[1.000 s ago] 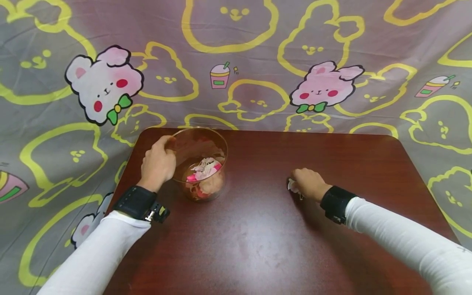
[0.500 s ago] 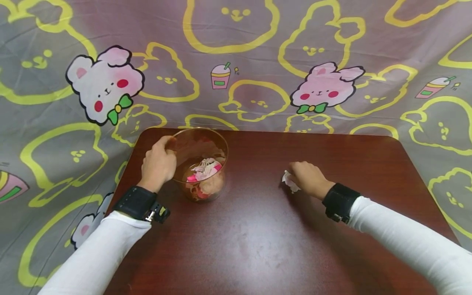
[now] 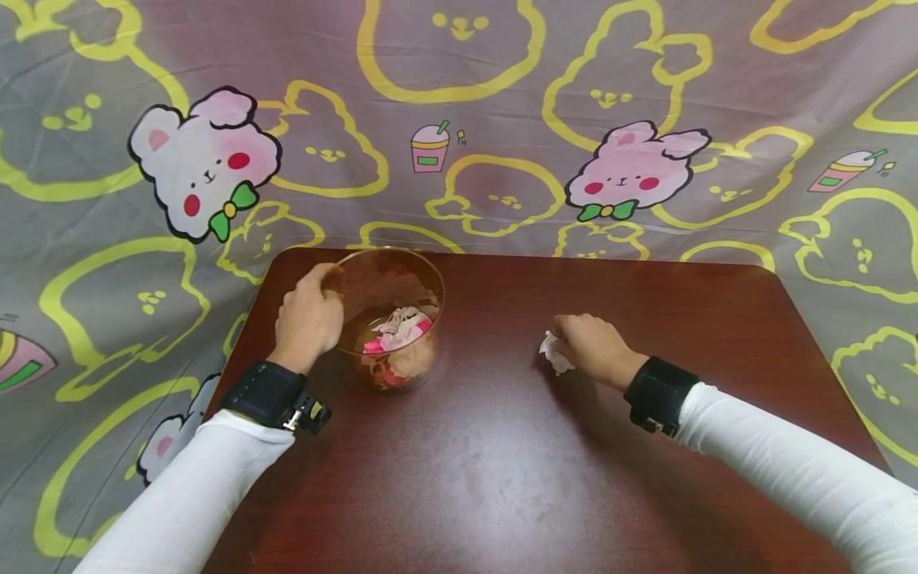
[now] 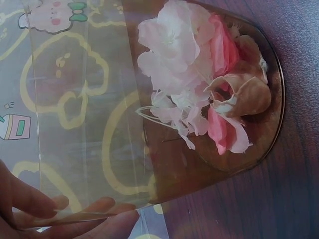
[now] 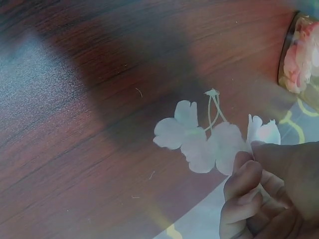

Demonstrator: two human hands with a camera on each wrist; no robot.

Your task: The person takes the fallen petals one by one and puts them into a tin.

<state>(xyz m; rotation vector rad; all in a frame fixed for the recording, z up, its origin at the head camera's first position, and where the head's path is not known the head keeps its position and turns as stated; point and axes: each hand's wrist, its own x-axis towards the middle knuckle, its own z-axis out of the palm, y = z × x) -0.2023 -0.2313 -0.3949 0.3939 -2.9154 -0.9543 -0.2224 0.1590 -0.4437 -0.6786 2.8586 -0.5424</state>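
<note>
On the left of the table, my left hand (image 3: 308, 319) holds a clear amber bin (image 3: 380, 279) by its rim, thumb and fingers on either side of the wall. Inside the bin lie pale pink artificial flowers (image 4: 174, 40), deeper pink petals (image 4: 224, 47) and a tan curled piece (image 4: 244, 94). My right hand (image 3: 598, 347), over the right half of the table, pinches a small bunch of white artificial flowers (image 5: 199, 147) between thumb and fingers. Thin stems (image 5: 214, 107) show beside its petals. In the head view the hand covers part of the bunch.
A dark red-brown table (image 3: 502, 462) with rounded far corners stands under both hands. Behind it hangs a grey cloth (image 3: 495, 119) printed with yellow outlines and rabbits. Thin pale threads (image 5: 139, 92) lie on the tabletop.
My right hand has shifted slightly left and farther from me, and more of the white flowers shows at its fingertips. My left hand and the bin have stayed in place.
</note>
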